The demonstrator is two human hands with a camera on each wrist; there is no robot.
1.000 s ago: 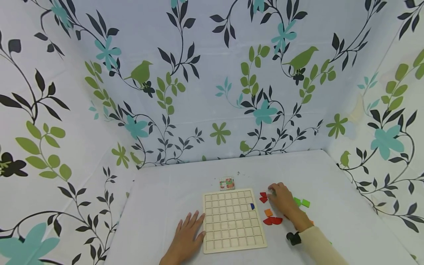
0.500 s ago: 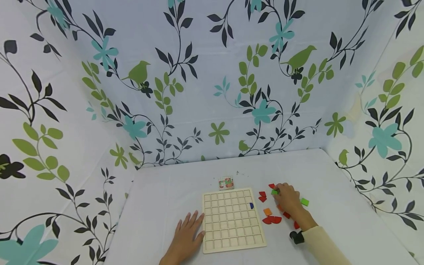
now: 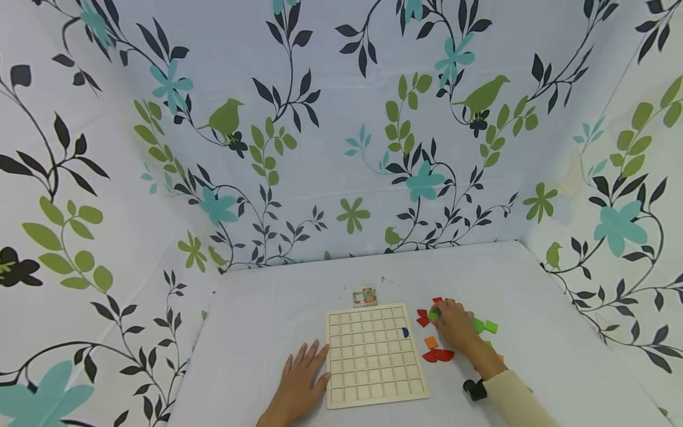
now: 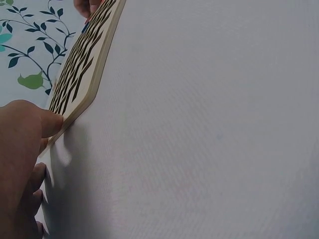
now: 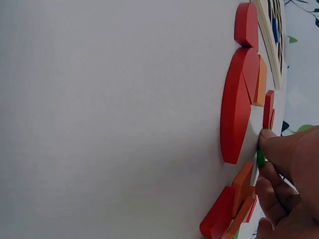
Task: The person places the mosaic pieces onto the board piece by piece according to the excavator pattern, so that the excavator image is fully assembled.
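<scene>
My left hand (image 3: pixel 299 382) lies with fingers extended on the white table, its thumb touching the left edge of a wooden grid board (image 3: pixel 373 354). In the left wrist view the thumb (image 4: pixel 50 123) meets the board's corner. My right hand (image 3: pixel 456 326) is right of the board and pinches a small green block (image 5: pixel 261 157) between thumb and fingers. A blue half-round piece (image 3: pixel 405 332) sits in a cell near the board's right edge. Beside the right hand are red pieces (image 3: pixel 423 317) and an orange square block (image 3: pixel 430 342).
A small patterned card (image 3: pixel 364 295) lies beyond the board's far edge. Green blocks (image 3: pixel 491 327) lie right of the right hand. Red wedge pieces (image 3: pixel 439 355) are nearer the front, and a black object (image 3: pixel 475 389) shows by the right wrist. Patterned cloth (image 3: pixel 352 148) hangs around the table.
My right hand reached in among the pieces, then shifted slightly left, with the green block moving along at its fingertips. The left hand and board have stayed in place.
</scene>
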